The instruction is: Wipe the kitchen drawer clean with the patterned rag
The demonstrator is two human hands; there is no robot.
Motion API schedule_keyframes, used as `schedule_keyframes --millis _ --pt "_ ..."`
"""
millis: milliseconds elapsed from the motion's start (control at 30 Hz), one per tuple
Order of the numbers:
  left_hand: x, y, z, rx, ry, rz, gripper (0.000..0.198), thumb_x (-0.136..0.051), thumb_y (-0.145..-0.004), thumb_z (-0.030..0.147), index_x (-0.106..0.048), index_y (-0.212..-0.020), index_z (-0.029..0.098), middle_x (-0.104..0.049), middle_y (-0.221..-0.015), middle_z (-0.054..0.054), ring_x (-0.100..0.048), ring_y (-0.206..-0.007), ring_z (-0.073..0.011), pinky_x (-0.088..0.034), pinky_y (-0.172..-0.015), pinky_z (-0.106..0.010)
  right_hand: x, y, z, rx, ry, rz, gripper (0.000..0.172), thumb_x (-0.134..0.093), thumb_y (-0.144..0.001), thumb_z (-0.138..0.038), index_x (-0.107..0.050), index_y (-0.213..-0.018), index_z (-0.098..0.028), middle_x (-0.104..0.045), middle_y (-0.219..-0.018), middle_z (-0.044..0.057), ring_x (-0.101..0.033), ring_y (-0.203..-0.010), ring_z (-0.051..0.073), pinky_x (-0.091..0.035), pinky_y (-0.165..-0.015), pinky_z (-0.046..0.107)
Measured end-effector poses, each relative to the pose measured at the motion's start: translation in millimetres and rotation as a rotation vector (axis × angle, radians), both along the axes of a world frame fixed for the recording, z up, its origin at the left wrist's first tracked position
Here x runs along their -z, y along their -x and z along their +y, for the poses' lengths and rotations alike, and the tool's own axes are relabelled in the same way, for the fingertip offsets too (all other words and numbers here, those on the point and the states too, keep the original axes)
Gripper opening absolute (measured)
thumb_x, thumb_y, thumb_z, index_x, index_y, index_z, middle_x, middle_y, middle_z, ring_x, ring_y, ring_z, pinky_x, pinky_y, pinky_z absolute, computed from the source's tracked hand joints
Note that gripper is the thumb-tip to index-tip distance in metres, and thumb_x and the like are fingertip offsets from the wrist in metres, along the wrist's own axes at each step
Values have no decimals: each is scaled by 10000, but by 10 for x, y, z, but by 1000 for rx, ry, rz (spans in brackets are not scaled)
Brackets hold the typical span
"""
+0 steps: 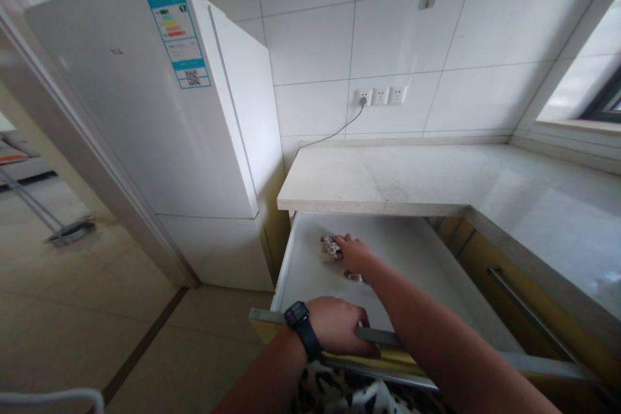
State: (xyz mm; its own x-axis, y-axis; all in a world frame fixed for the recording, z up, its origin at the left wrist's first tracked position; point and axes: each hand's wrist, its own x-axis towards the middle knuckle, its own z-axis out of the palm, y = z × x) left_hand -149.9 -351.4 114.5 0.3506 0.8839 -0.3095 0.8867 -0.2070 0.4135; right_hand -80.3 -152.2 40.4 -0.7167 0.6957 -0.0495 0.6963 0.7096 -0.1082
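A white drawer [427, 259] stands pulled out below the pale countertop [369, 174]. My left hand [337, 323], with a black watch on the wrist, grips the drawer's front edge and metal handle [383, 337]. My right hand [353, 253] reaches inside and presses down on a speckled cloth [330, 247] lying on the drawer floor near its back left part. Fingers of the right hand are closed over the cloth, which peeks out on both sides of the hand.
A white fridge [160, 123] stands to the left of the drawer. A tiled wall carries sockets [381, 96] with one cable plugged in. Another handled cabinet front [528, 314] is at the right. A doorway opens at far left.
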Motion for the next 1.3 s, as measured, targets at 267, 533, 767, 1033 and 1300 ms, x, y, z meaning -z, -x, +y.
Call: schedule_keyframes --millis 267,533,767,1033,1300 --pt "-38 -41 -47 -19 -40 67 553 -568 -762 709 -731 -1086 291 -756 -958 -89 -709 -917 -294 -540 -747 -355 10 117 -242 -136 26 0 822 -724 -728 -480 -383 -1471 -392 -509 -1289 132 -575 -1076 352 -463 -869 460" --pt "-30 4 -49 -11 -45 42 598 -539 -775 732 -691 -1138 282 -749 -972 -83 -702 -931 -314 -541 -777 -394 19 441 -452 -521 -54 -13 755 -632 -831 -349 -299 -1499 -464 -503 -1309 124 -537 -1090 350 -479 -845 508" --pt "-36 -2 -55 -19 -16 19 631 -508 -783 760 -655 -1192 304 -748 -992 -66 -705 -922 -314 -540 -801 -418 66 106 435 69 27 59 695 -575 -882 -368 -312 -1524 -325 -485 -1309 182 -549 -1074 341 -463 -872 484" --pt "21 29 62 13 67 10 599 -553 -807 692 -641 -1232 279 -748 -998 -81 -705 -907 -282 -533 -807 -378 95 276 680 130 42 107 630 -557 -882 -351 -391 -1483 -253 -506 -1271 188 -551 -1048 309 -451 -871 457" --pt "160 -78 268 -18 214 54 344 -562 -880 446 -702 -1162 305 -761 -998 -86 -715 -907 -286 -525 -731 -356 140 485 266 -379 113 176 796 -708 -727 -382 -420 -1469 -396 -525 -1294 96 -540 -1088 301 -420 -938 410"
